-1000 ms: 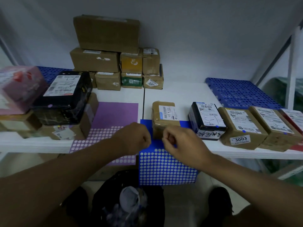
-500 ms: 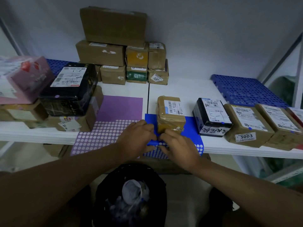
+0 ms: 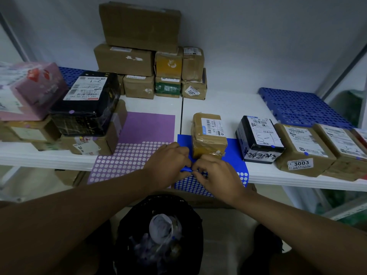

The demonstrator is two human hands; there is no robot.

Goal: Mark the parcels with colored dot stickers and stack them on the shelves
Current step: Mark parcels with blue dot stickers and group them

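Note:
A blue dot-sticker sheet lies on the white shelf, its front part hanging over the edge. My left hand and my right hand meet over its front middle, and both pinch a raised fold of the sheet with curled fingers. A small brown taped parcel with a white label stands on the sheet just behind my hands. A purple sticker sheet lies to the left.
A black parcel and brown parcels line the shelf to the right, some with blue dots. Stacked boxes stand at the back wall. A black parcel and a pink one are piled left. A bin sits below.
Both hands moved forward from the sheet's hanging lower part to the shelf edge, closer to the brown parcel, and now pinch the sheet there. The view shifted down.

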